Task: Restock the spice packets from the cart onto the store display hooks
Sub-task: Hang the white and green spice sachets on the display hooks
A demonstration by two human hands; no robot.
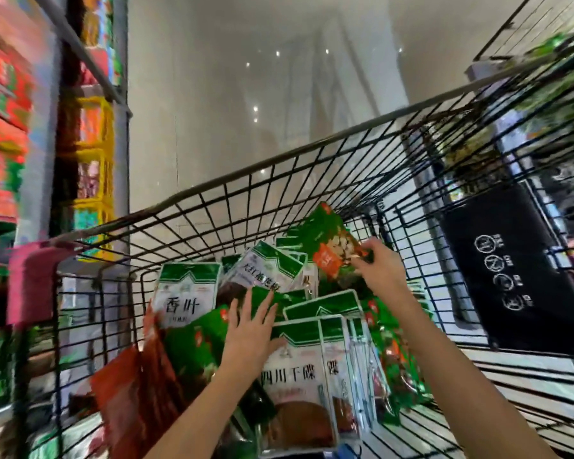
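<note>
the spice packets (299, 342) lie heaped in the wire cart (193, 226), the right hand (381, 270) pinching a tilted green packet (325, 236) at the heap's far end, the left hand (249, 329) resting with fingers spread on the packets nearer the middle.

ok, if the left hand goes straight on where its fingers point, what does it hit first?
Probably the tilted white-green packet, just past the fingertips of the left hand, not the green packet the right hand pinches. Depth is unclear.
</note>
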